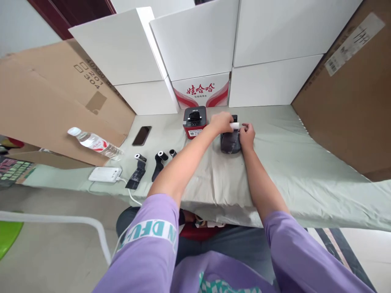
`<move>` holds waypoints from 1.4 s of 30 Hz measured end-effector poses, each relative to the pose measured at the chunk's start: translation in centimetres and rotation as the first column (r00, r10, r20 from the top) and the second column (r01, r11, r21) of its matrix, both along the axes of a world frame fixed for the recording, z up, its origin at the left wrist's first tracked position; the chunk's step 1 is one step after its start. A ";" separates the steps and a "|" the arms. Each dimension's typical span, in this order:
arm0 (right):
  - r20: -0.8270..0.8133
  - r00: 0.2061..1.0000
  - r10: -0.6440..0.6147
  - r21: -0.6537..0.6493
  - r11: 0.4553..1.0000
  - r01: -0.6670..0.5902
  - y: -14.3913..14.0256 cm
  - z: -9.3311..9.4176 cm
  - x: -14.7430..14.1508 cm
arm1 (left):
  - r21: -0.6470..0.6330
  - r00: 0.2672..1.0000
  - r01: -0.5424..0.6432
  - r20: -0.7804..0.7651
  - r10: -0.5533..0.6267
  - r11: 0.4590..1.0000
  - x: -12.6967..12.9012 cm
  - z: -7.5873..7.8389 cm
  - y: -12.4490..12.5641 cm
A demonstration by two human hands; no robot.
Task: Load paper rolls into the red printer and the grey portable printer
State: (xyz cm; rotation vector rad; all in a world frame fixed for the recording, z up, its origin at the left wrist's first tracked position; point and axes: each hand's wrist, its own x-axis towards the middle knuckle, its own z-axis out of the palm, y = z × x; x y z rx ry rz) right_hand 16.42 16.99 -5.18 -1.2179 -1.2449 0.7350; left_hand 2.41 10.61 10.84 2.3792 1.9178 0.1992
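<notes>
Near the left edge of the tabletop (305, 171), which is draped in a pale green cloth, a clear plastic water bottle with a white cap and red label (94, 143) lies on its side against a leaning brown cardboard sheet (45, 106). Just in front of the bottle, at the front edge, rests a flat white rectangular power bank (104, 174) with a white cable running off the edge. Farther back lies a black smartphone (142, 135), face up. To the right of the power bank sit 3 small rolls of black tape on white cores (159, 160), 2 of them with loose strips trailing toward the front edge.

Toward the back edge, in front of stacked white cartons (195, 44), stands a small red and black label printer (194, 121). Just beside it on the right, the left hand (220, 122) reaches across, its fingers pinched on the end of a small white cylindrical core (235, 126). The right hand (247, 135) meets it from the other side, its fingers closed on the same white core and on the top of a dark grey film-wrapped pack (230, 142), which rests on the cloth directly under both hands, midway along the tabletop and nearer its back edge. Both forearms are bare below purple sleeves (152, 236). A large brown cardboard panel (351, 101) leans along the right edge.
</notes>
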 end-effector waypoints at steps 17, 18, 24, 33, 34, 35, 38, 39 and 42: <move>0.024 1.000 -0.005 -0.007 1.000 0.005 0.0 0.2 -0.2 | -0.275 0.899 -0.430 -0.039 0.437 0.860 -14.3 1.1 -13.0; 0.022 1.000 -0.007 -0.007 1.000 0.007 0.0 0.2 -0.2 | -0.258 0.891 -0.454 -0.110 0.441 0.853 -13.9 0.0 -13.1; 0.031 1.000 -0.005 -0.023 1.000 0.006 -0.4 0.7 -0.2 | -0.272 0.875 -0.472 -0.261 0.408 0.838 -13.5 -1.6 -13.9; 0.037 0.999 -0.004 -0.017 1.000 0.005 0.0 0.3 -0.4 | -0.480 0.849 -0.525 -0.355 0.391 0.704 -23.5 0.6 -15.1; 0.035 0.999 -0.004 -0.014 1.000 0.005 0.1 0.2 -0.4 | -0.495 0.851 -0.522 -0.364 0.380 0.695 -23.8 0.1 -15.5; 0.033 0.999 -0.003 -0.009 1.000 0.004 0.3 0.1 -0.4 | -0.479 0.847 -0.527 -0.372 0.381 0.703 -24.0 -0.5 -15.9; 0.040 0.999 -0.005 0.004 1.000 0.005 0.6 -0.2 -0.4 | -0.362 0.839 -0.539 -0.311 0.446 0.761 -24.4 -1.3 -16.7; 0.047 0.999 -0.007 0.006 1.000 0.006 0.6 -0.2 -0.4 | -0.343 0.851 -0.525 -0.236 0.470 0.779 -24.8 -1.3 -16.7; 0.065 0.998 -0.008 0.003 1.000 0.008 0.7 -0.2 -0.3 | -0.326 0.851 -0.487 0.029 0.524 0.810 -26.5 -0.8 -16.7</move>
